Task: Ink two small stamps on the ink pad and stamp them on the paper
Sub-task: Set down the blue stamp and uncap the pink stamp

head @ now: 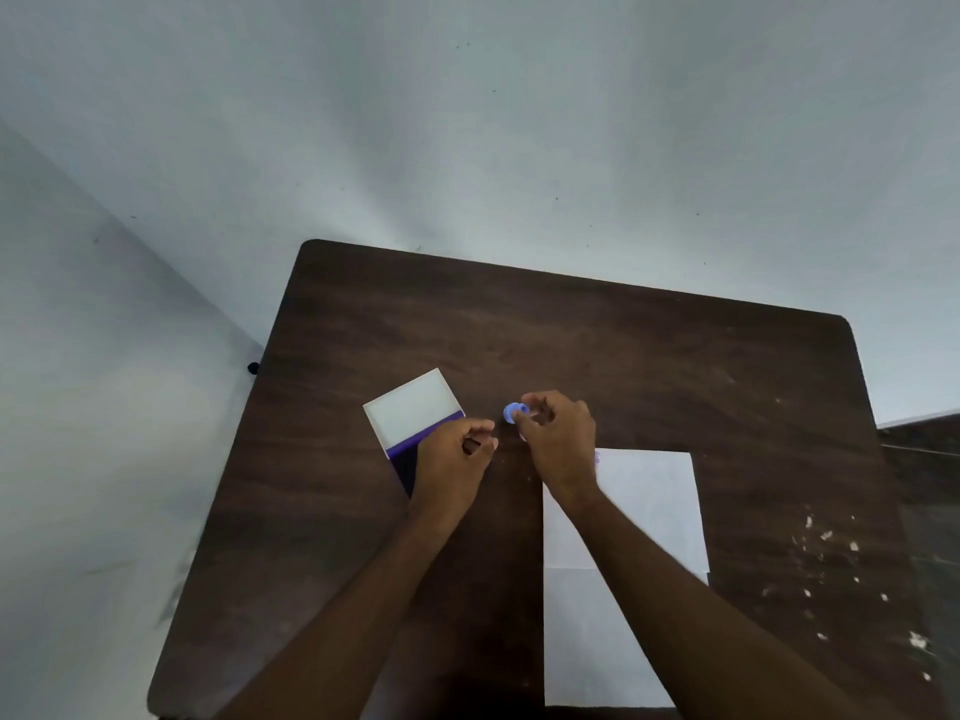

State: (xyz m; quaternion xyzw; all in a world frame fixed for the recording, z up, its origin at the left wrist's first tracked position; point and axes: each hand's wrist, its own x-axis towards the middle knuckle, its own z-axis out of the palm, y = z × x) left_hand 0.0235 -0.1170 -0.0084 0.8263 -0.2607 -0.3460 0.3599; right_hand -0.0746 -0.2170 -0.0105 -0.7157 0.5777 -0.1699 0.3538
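We see a dark brown wood-grain table (649, 366) with rounded corners, its right side flecked with white chips (826, 563). Behind it a pale grey-white wall (519, 122) with small dark specks; a second wall plane (78, 407) meets it at a corner on the left. Another dark surface (930, 459) shows at right edge. Light is soft and dim.

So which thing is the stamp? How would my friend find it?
Look at the dark brown table. Between the open ink pad and the white paper, the right hand pinches a small round stamp. It is the only light blue thing there.
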